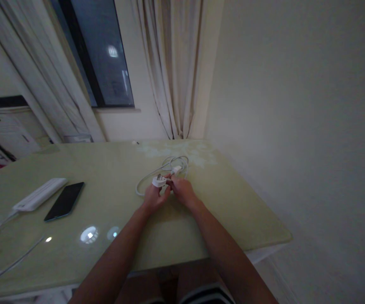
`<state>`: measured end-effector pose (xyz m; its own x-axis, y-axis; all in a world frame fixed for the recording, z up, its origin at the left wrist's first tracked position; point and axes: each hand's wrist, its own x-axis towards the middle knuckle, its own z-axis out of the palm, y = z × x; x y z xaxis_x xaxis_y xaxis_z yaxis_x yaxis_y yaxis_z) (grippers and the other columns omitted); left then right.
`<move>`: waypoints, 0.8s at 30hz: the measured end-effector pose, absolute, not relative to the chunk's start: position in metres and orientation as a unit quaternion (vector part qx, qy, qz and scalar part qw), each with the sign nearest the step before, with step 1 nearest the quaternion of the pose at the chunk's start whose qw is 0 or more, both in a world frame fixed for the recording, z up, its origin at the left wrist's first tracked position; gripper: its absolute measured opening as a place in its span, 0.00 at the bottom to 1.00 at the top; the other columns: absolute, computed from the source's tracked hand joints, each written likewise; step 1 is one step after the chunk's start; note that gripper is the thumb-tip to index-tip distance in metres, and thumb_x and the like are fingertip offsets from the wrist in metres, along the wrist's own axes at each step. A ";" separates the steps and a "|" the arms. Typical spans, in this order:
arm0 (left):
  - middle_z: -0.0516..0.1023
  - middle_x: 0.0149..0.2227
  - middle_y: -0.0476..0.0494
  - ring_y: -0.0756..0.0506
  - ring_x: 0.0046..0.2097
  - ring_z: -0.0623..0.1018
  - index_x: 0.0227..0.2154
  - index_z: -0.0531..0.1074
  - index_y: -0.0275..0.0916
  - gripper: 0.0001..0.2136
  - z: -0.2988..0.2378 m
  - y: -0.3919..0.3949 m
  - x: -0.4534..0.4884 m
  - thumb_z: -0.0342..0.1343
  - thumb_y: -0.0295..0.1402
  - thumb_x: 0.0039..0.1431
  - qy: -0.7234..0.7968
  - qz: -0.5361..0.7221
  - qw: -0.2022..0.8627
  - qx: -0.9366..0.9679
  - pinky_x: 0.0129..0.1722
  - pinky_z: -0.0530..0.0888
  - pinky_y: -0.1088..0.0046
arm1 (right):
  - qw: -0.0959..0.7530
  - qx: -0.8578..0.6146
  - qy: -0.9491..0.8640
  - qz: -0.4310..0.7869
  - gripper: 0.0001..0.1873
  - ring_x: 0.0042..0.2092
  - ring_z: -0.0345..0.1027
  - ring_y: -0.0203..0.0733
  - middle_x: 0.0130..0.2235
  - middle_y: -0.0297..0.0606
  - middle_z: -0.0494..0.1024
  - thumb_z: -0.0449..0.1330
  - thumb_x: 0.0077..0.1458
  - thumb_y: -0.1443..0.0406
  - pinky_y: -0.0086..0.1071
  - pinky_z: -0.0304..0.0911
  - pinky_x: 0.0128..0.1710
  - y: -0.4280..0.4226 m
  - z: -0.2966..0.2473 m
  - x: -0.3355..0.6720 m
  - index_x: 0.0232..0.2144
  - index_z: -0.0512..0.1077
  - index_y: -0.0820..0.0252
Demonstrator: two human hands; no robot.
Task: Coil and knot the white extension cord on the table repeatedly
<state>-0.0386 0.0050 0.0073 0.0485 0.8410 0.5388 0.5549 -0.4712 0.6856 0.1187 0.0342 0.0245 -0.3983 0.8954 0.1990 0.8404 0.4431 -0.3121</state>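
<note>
My left hand (152, 198) is closed around a white power plug (159, 182), whose metal prongs point up. Just to the right, the fingers of my right hand (185, 192) pinch the cable where it leaves the plug. The two hands almost touch, so some fingertips are hidden. Beyond them, the light grey cable (136, 185) lies in loose loops on the table. A second white end piece (176, 169), perhaps a socket or connector, shows just past my right fingers.
On the left of the glossy pale green table (112, 169) lie a long white power strip (41, 195) and a black phone (65, 202). Another cable (14, 262) runs off the near left. A wall (296, 126) borders the right side, with curtains (172, 63) behind.
</note>
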 end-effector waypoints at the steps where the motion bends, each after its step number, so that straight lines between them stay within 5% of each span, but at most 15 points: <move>1: 0.81 0.33 0.45 0.47 0.26 0.71 0.55 0.77 0.42 0.23 0.007 0.006 -0.038 0.60 0.41 0.56 0.495 0.475 0.139 0.714 0.33 0.71 0.70 | 0.167 -0.522 -0.832 0.079 0.18 0.46 0.77 0.49 0.46 0.48 0.82 0.50 0.71 0.58 0.33 0.64 0.40 0.035 0.025 0.119 0.54 0.71 0.59; 8: 0.81 0.31 0.41 0.43 0.33 0.78 0.42 0.81 0.40 0.18 0.009 0.010 -0.035 0.51 0.46 0.66 0.531 0.571 0.115 0.616 0.35 0.73 0.70 | 0.265 -0.503 -0.816 0.102 0.18 0.48 0.74 0.44 0.46 0.41 0.81 0.49 0.72 0.55 0.31 0.63 0.44 0.030 0.028 0.116 0.47 0.75 0.55; 13: 0.78 0.24 0.45 0.50 0.20 0.70 0.34 0.76 0.37 0.21 0.017 0.011 -0.033 0.47 0.49 0.67 0.512 0.664 0.212 0.502 0.20 0.66 0.76 | 0.388 -0.465 -0.791 0.090 0.17 0.56 0.67 0.46 0.52 0.43 0.78 0.54 0.70 0.58 0.35 0.62 0.54 0.025 0.024 0.107 0.55 0.73 0.56; 17: 0.76 0.22 0.48 0.52 0.16 0.66 0.38 0.72 0.36 0.22 0.021 0.013 -0.035 0.49 0.52 0.66 0.461 0.714 0.292 0.439 0.15 0.64 0.77 | 0.434 -0.449 -0.776 0.084 0.17 0.57 0.66 0.48 0.52 0.44 0.78 0.55 0.68 0.61 0.38 0.61 0.58 0.023 0.024 0.104 0.55 0.73 0.57; 24: 0.72 0.19 0.52 0.52 0.16 0.67 0.41 0.72 0.34 0.23 0.022 0.011 -0.036 0.54 0.53 0.61 0.446 0.695 0.346 0.445 0.14 0.64 0.78 | 0.438 -0.478 -0.732 0.210 0.18 0.40 0.77 0.40 0.38 0.36 0.83 0.54 0.69 0.51 0.29 0.65 0.40 0.028 0.028 0.112 0.50 0.73 0.55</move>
<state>-0.0359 0.0110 0.0220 -0.3637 0.8785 0.3099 -0.0843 -0.3624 0.9282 0.1122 0.0278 0.0277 -0.1598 0.8832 0.4408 0.5149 0.4556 -0.7262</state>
